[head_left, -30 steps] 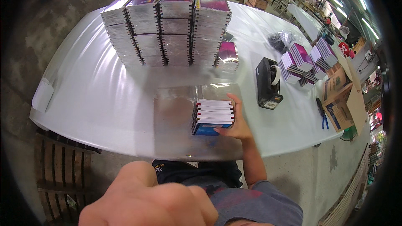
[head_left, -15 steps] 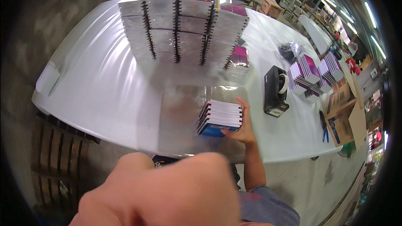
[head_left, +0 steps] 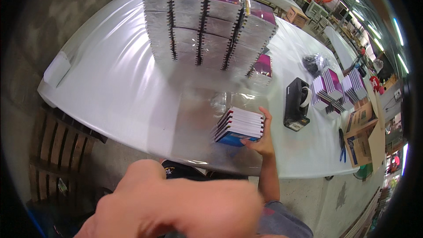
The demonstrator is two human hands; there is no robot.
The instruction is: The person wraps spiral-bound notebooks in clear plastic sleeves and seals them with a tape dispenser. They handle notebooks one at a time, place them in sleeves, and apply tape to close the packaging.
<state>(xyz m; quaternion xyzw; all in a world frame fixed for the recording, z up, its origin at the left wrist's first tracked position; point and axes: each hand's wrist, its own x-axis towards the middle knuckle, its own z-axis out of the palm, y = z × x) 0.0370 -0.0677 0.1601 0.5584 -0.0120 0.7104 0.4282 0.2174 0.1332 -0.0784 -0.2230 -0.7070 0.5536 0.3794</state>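
My right hand (head_left: 261, 139) grips a small stack of notebooks (head_left: 240, 125) at its right side, thumb on the near face and fingers behind. Their white page edges face up, and a blue cover shows toward me. Beneath them, a clear plastic sheet (head_left: 194, 128) lies on the table near its front edge. Large and blurred, my left hand (head_left: 176, 198) is raised close to the camera at the bottom. Its fingers look curled; their tips, and anything they hold, are hidden.
Tall stacks of spiral-bound notebooks (head_left: 216, 31) stand at the back of the white-covered table (head_left: 110, 75), a shorter pile (head_left: 263, 68) beside them. To the right are a black tape dispenser (head_left: 296, 105), purple-covered notebooks (head_left: 327, 89), blue-handled scissors (head_left: 342, 145) and an open cardboard box (head_left: 362, 132).
The whole view has shifted, with the table's contents now slightly farther right. My right hand keeps its grip on the notebooks. My left hand remains close to the camera, slightly lower.
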